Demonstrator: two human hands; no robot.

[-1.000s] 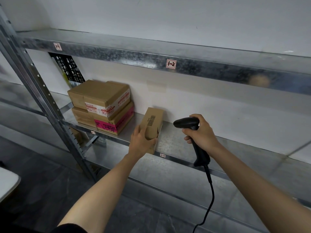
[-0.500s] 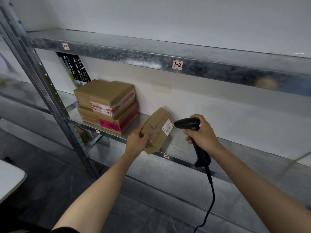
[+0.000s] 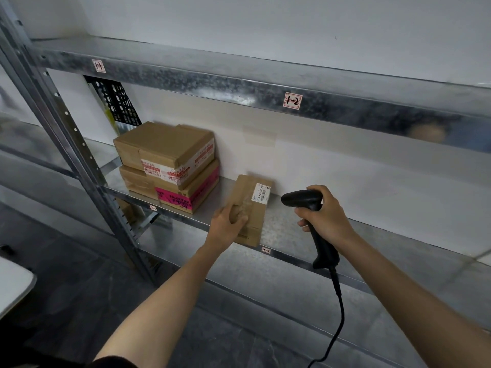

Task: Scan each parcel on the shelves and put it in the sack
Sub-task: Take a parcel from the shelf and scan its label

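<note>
A small brown cardboard parcel [image 3: 251, 208] lies on the metal shelf [image 3: 289, 232], with a white barcode label [image 3: 261, 193] facing up at its far end. My left hand [image 3: 228, 224] grips the parcel's near left corner, fingers curled over its top. To its right, my right hand [image 3: 325, 216] holds a black corded barcode scanner [image 3: 303, 200] by the handle, its head pointing left toward the label. Two larger brown parcels [image 3: 170, 166] are stacked at the shelf's left end. No sack is in view.
The upper shelf [image 3: 239, 83] overhangs the work area and carries small labels. A slanted metal upright [image 3: 66, 144] stands at the left. A lower shelf [image 3: 265, 285] runs under my arms. A white table corner [image 3: 13, 285] shows at the far left. The scanner cable hangs down.
My left hand has turned the small parcel from standing on end to lying flat, bringing the white label to the top. My right hand and the scanner have hardly moved.
</note>
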